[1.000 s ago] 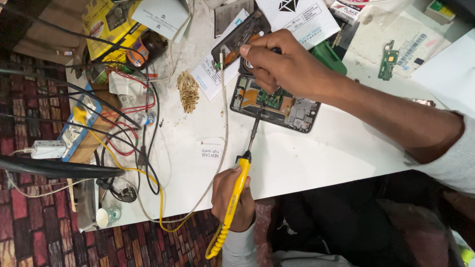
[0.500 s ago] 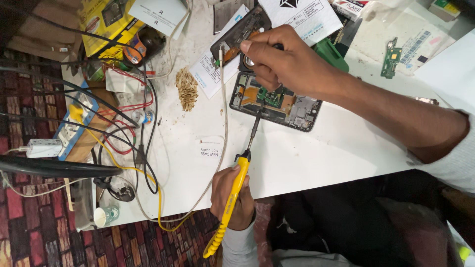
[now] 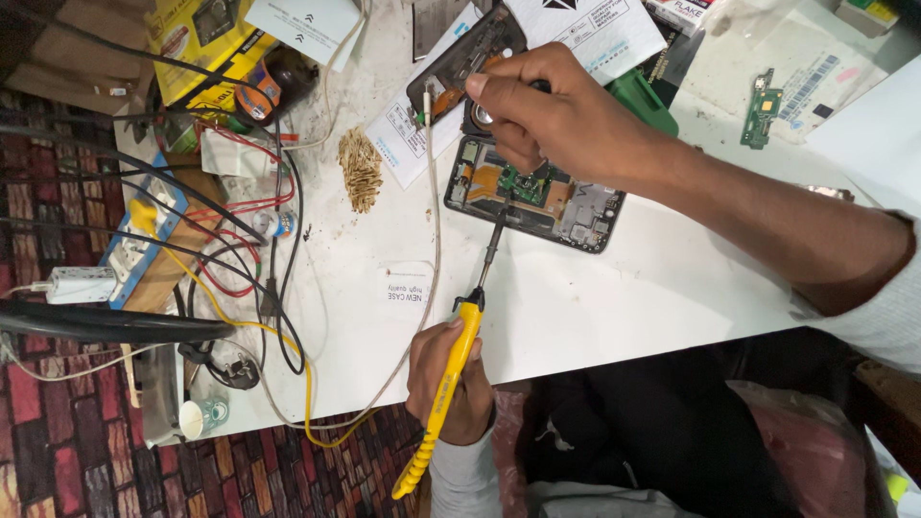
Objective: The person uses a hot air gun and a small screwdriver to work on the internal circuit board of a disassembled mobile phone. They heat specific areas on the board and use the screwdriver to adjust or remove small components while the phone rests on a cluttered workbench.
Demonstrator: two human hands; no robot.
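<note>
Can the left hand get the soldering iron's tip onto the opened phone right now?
Probably yes: the left hand points the soldering iron at the opened phone, below the right hand, nothing between.

Tangled red, black and yellow wires along the bench's left edge, brownish heap, perhaps shavings, small green circuit board near the top right corner, white paper cup at the bottom left corner.

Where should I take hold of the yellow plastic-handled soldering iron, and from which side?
Grip its yellow handle from the cable end, where the left hand wraps it; the dark metal shaft points into the opened black phone, likely hot.
</note>
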